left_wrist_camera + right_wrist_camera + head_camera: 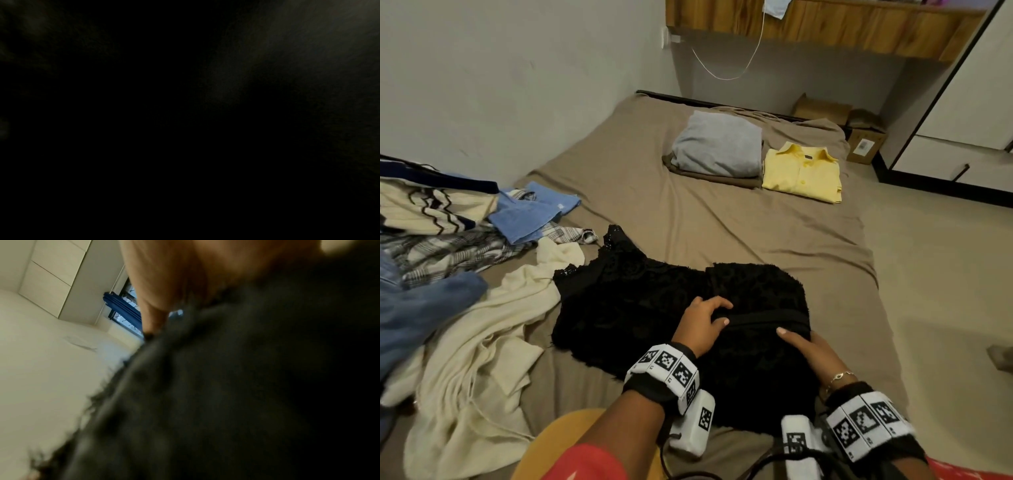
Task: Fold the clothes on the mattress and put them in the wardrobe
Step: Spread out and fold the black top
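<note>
Head view: black garment [671,308] lies under left hand [702,323], fingers curled gripping its fold.

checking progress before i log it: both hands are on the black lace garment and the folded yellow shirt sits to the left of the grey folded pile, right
Not quite. The head view shows the yellow shirt lying to the right of the grey folded pile, not the left. The rest holds: the left hand and right hand are both on the black lace garment.
</note>
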A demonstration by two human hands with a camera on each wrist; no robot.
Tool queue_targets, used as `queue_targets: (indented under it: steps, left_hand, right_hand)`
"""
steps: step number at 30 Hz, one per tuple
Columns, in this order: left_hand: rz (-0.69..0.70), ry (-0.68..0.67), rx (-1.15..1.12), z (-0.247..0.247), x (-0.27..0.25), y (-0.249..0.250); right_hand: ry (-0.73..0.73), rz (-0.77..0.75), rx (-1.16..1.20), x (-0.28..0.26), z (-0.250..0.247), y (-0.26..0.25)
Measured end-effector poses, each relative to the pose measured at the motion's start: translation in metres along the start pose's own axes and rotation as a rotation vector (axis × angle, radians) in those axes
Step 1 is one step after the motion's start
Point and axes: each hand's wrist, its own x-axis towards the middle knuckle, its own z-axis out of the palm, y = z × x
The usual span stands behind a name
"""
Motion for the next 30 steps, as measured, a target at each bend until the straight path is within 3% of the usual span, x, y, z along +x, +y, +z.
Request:
queue_targets:
  steps: [5,9,11,13,15,20,23,25,28,30]
  left_hand:
    - [0.088,0.015,-0.019,0.014,-0.004,0.015]
    - [0.188,-0.186,0.11,0.042,-0.007,0.031]
    - [0.187,-0.21,0.193,0.035,-0.007,0.034]
    - [0.153,-0.083,0.126,0.005,-0.005,0.036]
    - [0.075,-0.011,-0.124,-0.038,-0.004,0.034]
    - [-0.13,-0.076,-0.462,-0.139,-0.02,0.015]
    - [-0.282,-0.111,-0.539,-0.161,-0.023,-0.005]
    - [-0.372,-0.133,-0.491,-0.161,-0.024,-0.021]
    - [-0.326,-0.192,-0.293,-0.154,-0.022,-0.054]
    - [-0.306,-0.166,-0.295,-0.148,-0.019,-0.072]
  right_hand:
    - [0.145,-0.078,-0.029,-0.003,-0.023,-0.014]
    - [0.221,-0.114,-0.084,-0.022,-0.062,-0.014]
    - [0.229,-0.1,-0.112,-0.032,-0.065,-0.019]
    - [0.24,-0.129,-0.178,-0.039,-0.06,-0.031]
    - [0.218,-0.171,-0.214,-0.045,-0.045,-0.051]
    - [0.054,-0.387,-0.309,-0.057,0.062,-0.106]
    - [-0.174,-0.278,-0.305,-0.061,0.138,-0.113]
    - [-0.262,-0.192,-0.248,-0.059,0.161,-0.107]
    - [-0.113,-0.281,-0.317,-0.044,0.136,-0.084]
    - [0.019,-0.414,-0.559,-0.031,0.102,-0.065]
